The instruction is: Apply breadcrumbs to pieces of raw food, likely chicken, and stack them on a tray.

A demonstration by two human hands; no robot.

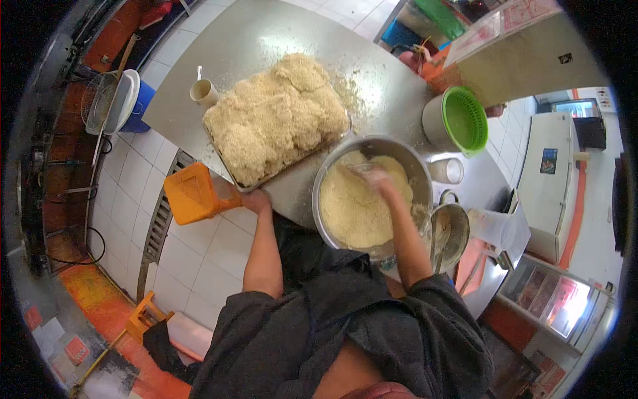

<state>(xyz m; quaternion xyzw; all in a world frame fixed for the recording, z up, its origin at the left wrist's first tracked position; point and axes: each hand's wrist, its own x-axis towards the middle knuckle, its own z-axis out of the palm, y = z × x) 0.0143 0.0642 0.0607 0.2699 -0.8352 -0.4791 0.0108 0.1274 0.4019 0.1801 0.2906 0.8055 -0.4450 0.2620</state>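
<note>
head | right hand point(375, 178) loosely spread in crumb bowl point(332, 174), centre frame | left hand point(256, 199) gripping surface point(219, 50) edge beside tray point(232, 176)

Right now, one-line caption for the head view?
Right hand in crumb-filled steel bowl; left hand at the heaped breaded tray.

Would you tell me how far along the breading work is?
Done: a tray heaped with breaded pieces. In hand: the right hand is in the crumb-filled metal bowl, blurred; the left hand rests at the table edge. What remains isn't visible.
</note>
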